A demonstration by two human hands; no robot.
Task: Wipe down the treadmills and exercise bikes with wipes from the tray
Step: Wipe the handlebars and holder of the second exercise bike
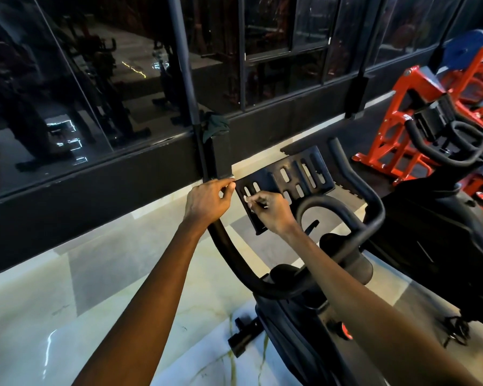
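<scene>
**Wipe pressed to slotted tray of exercise bike**

Head view: the black exercise bike [304,316] is seen from centre toward 5 o'clock, its black curved handlebar [226,246] sweeping up to a black slotted plastic tray [299,174] just above centre. The tray's corner at 9 o'clock is pinched by the curled fingers of the left hand [208,201]. A small white wipe [246,198] is pinched in the right hand [271,213] and held against the tray's slotted face. A red steel-framed machine [396,112] is seen at 2 o'clock, dark glass windows [95,79] at 11 o'clock, and pale marble flooring [67,316] at 7 o'clock.
</scene>
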